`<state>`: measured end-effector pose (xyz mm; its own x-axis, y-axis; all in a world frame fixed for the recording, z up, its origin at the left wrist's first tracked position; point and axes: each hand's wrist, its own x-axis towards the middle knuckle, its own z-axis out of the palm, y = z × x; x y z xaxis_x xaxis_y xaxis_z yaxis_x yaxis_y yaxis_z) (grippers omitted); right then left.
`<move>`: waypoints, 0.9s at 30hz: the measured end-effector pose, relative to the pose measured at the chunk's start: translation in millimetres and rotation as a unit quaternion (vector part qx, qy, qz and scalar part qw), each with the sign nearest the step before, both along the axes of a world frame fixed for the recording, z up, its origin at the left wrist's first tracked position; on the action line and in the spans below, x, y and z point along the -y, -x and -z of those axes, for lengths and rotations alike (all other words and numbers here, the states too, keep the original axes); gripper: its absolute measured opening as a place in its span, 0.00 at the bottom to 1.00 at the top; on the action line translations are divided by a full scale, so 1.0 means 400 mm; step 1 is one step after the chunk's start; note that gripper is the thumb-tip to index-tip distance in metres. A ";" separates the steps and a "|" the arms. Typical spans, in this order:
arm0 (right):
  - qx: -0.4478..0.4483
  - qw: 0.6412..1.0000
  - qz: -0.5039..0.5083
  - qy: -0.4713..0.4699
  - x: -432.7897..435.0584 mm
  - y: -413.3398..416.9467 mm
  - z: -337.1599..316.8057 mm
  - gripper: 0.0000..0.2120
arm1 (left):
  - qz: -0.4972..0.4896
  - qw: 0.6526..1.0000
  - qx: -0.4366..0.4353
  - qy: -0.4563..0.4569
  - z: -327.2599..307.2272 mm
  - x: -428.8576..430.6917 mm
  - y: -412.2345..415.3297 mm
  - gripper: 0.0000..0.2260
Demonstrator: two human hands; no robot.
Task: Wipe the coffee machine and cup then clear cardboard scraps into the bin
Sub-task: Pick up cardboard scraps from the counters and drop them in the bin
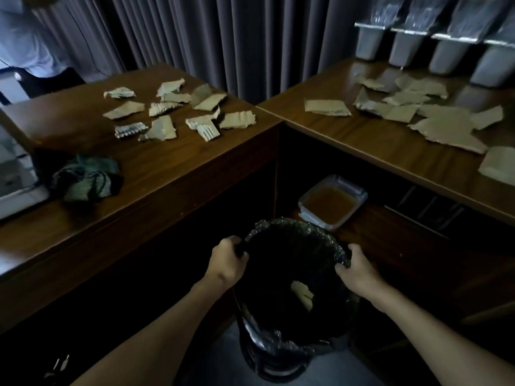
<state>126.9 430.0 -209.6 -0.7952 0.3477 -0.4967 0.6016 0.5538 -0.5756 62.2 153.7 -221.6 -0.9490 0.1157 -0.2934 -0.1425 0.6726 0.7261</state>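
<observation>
A black bin [281,232] lined with a black plastic bag stands low in front of me, between two wooden counters. My left hand [228,260] grips the left side of its rim and my right hand [358,270] grips the right side. One cardboard scrap [303,295] lies inside the bin. Several torn cardboard scraps [178,110] are spread over the left counter [167,168]. More cardboard scraps [434,118] cover the right counter [348,126]. A crumpled dark green cloth [86,178] lies on the left counter near a white machine [14,185] at the frame's left edge.
A clear square container [333,203] with brownish content sits on a lower shelf behind the bin. Grey dispensers [446,54] line the back of the right counter. Grey curtains hang behind. A person in a light shirt [30,40] stands at the far left.
</observation>
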 end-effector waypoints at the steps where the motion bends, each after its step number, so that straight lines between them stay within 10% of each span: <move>1: 0.006 0.999 -0.032 -0.029 -0.002 0.010 -0.033 0.28 | 0.026 1.000 -0.013 0.004 -0.039 0.004 0.007 0.16; 7: -0.142 0.945 -0.174 -0.238 0.033 0.089 -0.292 0.28 | 0.099 0.986 -0.127 0.038 -0.273 0.022 0.025 0.20; 15: -0.301 0.848 -0.401 -0.171 0.171 0.159 -0.523 0.23 | 0.179 0.951 -0.244 0.065 -0.490 0.036 0.009 0.12; 19: -0.251 0.869 -0.421 -0.073 0.186 0.220 -0.556 0.02 | 0.177 0.949 -0.251 0.077 -0.543 0.033 0.036 0.11; 27: -0.220 0.871 -0.439 0.006 0.115 0.408 -0.522 0.09 | 0.108 0.984 -0.120 0.075 -0.560 0.047 0.141 0.30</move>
<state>-36.2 384.0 -1.0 -0.8667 -0.4930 -0.0757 -0.3305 0.6814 -0.6530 5.8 134.7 2.5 -0.9507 0.2955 -0.0937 0.1793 0.7706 0.6115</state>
